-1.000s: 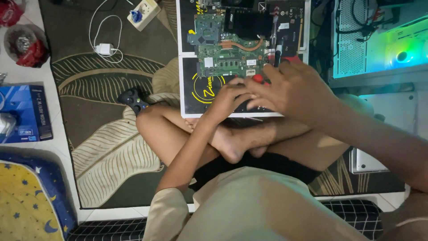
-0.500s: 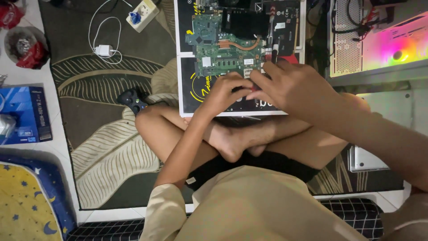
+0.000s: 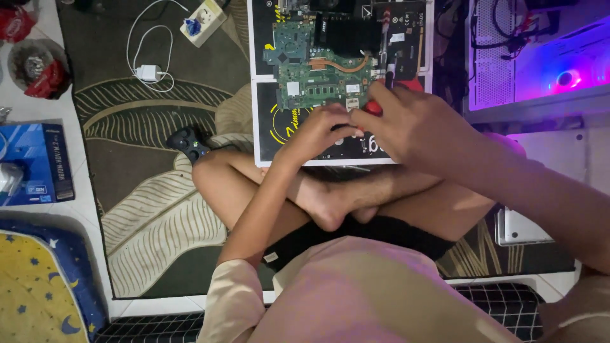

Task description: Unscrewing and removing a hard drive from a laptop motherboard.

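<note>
Both hands (image 3: 381,127) over green circuit board (image 3: 318,79); right grips red-handled screwdriver (image 3: 389,86).

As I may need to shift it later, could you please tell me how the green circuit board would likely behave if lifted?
The circuit board looks thin and flat, so probably stiff and fairly light. Its exposed chips and copper pipe suggest it is fragile. Lying flat on the black mat, it should slide, not roll.

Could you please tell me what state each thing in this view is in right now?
Circuit board: bare, flat on the black mat.
Left hand: closed at the board's near edge; grip hidden.
Right hand: closed on a red-handled screwdriver.
Computer case: open, fan lit purple.
Charger: on the rug, cable looped.
Game controller: lying on the rug, untouched.
Blue box: closed, on the floor.
</note>
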